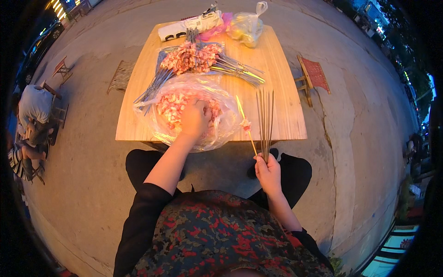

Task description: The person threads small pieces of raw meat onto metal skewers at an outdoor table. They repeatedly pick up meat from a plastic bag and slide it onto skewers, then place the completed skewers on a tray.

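Observation:
My left hand point(195, 117) reaches into an open clear plastic bag point(226, 133) of small raw meat pieces point(169, 110); its fingertips are hidden among them. Closed around a bundle of thin metal skewers point(265, 128), my right hand point(268, 173) is just off the table's near edge. The same hand also holds one lighter skewer point(252, 142), tilted left, with a little meat point(245, 124) threaded partway along it. Behind the bag, loaded skewers point(190, 57) lie piled with their meat together and their bare shafts fanned out to the left, right and back.
The wooden table point(283, 104) bears a white printed package point(190, 26), pink plastic point(216, 33) and a tied clear bag point(246, 29) at its far end. A red-topped stool point(315, 76) stands at right, a woven stool point(121, 76) at left. People sit at far left.

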Demonstrator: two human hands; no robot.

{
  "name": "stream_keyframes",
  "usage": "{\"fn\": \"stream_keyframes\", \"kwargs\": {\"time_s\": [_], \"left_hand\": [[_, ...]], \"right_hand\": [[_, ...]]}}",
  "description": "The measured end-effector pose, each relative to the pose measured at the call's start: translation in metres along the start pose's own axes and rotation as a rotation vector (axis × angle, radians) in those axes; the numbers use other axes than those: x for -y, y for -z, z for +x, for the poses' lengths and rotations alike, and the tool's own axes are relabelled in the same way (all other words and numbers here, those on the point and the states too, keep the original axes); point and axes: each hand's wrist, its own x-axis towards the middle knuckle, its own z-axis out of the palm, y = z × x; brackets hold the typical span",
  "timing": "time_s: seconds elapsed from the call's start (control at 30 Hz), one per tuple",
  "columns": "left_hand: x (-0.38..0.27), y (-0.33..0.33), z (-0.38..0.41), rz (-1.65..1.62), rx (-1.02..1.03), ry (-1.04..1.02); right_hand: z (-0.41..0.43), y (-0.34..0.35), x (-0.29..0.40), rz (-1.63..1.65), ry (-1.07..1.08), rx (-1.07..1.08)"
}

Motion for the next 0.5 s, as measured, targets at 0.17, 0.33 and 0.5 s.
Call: {"fn": "stream_keyframes", "kwargs": {"time_s": [0.17, 0.33, 0.5], "left_hand": [[0.002, 0.017, -0.004, -0.021, -0.034, 0.003], [0.003, 0.031, -0.007, -0.038, -0.066, -0.030], [-0.048, 0.068, -0.028, -0.555, 0.152, 0.362]], "right_hand": [[-0.001, -0.002, 0.002, -0.006, -0.013, 0.003], [-0.001, -0.013, 0.009, -0.034, -0.038, 0.013], [-0.011, -0.015, 0.022, -0.009, -0.100, -0.046]]}}
